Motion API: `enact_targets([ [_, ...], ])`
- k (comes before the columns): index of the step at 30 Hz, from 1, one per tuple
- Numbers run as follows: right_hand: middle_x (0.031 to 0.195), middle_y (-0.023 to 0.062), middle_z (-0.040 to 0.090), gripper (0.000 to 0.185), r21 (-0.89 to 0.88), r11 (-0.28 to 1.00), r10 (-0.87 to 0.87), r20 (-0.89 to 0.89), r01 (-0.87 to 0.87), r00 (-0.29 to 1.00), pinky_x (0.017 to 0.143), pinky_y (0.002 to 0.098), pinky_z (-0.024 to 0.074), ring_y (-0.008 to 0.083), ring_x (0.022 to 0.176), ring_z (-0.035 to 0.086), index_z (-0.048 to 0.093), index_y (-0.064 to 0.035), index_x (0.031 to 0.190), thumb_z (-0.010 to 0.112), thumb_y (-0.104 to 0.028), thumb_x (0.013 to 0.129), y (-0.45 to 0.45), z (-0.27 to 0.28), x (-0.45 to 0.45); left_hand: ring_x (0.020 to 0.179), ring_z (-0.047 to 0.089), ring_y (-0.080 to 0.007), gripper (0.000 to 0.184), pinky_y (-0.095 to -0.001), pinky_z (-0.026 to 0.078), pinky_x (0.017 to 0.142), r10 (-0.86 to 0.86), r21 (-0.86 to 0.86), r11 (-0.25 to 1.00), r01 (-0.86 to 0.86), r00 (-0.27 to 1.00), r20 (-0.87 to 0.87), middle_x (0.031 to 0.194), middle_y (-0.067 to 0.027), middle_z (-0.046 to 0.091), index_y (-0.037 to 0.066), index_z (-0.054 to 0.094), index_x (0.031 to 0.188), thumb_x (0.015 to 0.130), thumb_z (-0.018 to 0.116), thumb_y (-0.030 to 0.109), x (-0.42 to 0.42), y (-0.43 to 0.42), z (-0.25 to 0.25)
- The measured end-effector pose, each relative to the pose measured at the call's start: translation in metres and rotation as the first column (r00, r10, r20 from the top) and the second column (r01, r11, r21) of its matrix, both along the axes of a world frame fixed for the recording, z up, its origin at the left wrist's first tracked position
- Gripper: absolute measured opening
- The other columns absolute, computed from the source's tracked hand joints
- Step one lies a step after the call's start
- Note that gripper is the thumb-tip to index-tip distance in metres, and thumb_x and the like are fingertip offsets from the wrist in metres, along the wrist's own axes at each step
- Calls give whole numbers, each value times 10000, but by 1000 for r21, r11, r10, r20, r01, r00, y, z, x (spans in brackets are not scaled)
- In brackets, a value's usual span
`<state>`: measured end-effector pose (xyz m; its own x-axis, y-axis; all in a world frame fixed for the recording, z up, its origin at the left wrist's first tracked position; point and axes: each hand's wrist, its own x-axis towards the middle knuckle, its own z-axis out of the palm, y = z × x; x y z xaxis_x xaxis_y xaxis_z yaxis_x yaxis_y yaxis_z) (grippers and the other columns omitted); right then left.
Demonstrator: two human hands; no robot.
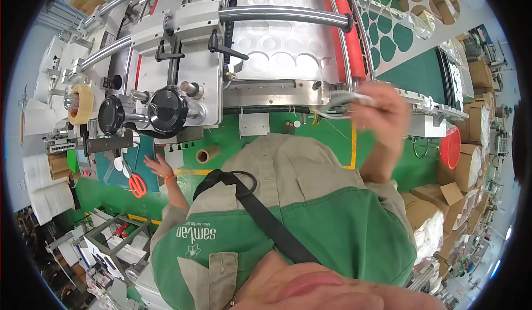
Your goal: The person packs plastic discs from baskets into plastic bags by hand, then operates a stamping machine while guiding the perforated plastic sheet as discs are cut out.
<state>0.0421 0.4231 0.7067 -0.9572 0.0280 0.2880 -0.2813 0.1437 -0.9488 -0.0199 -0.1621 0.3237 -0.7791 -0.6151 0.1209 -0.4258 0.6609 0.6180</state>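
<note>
My right hand (382, 113) is raised at the front right edge of the machine, its fingers closed on a thin whitish item (363, 99). Motion smears the hand, and I cannot make out exactly what the item is. Low on the left, my left hand (159, 167) is empty with its fingers spread. Closest to it are scissors with orange handles (137, 185). Ahead is the machine's pale plate (266, 41) with rows of round recesses, beside a red roller (344, 38).
Black knobs (168, 111) and a tape roll (81, 104) stick out at the machine's front left. A sheet with round holes (396, 22) rises at the upper right. A red basket (450, 148) and cardboard boxes (438, 202) stand to the right.
</note>
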Motion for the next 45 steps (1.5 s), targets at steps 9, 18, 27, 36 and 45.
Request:
enact_targets([
  [9,1090,145,528,514,-257,610,-738,163,750,655,693,253,479,186,873,573,284,26,1293,514,-162,874,191,-36,-13,1237,243,-271,542,-378,227,999,453,990,130,49,885,-103,1357,-95,271,147,258,1346,878,400,380,-14,114,39],
  [18,1144,119,474,542,175,304,-873,-341,937,347,649,281,478,187,844,595,364,-20,1260,619,-94,787,209,-56,-8,1217,301,-200,536,-297,176,1008,572,979,176,105,798,-188,1299,-103,373,11,302,1306,892,382,343,-54,54,-13],
  [27,1044,91,542,325,26,289,-853,-446,957,270,660,263,478,179,792,585,498,-21,1133,555,-80,819,145,-19,-10,1215,312,-195,622,-340,166,1019,673,986,168,19,728,-129,1301,-66,366,48,286,1314,855,407,451,-62,78,11],
  [36,1021,122,552,333,-70,400,-791,-530,914,306,644,232,497,162,733,582,488,13,1118,566,-8,794,139,-31,-25,672,580,-179,206,-249,437,496,413,917,392,-73,905,-105,867,-75,565,-25,540,944,821,547,140,-9,100,-26],
  [45,931,66,568,231,-134,437,-821,-464,890,333,657,202,460,104,717,543,540,5,1049,540,-34,821,107,-27,-16,1192,348,-292,623,-423,258,967,622,993,84,-80,783,11,1315,-161,352,50,317,1312,861,376,475,-25,73,-6],
])
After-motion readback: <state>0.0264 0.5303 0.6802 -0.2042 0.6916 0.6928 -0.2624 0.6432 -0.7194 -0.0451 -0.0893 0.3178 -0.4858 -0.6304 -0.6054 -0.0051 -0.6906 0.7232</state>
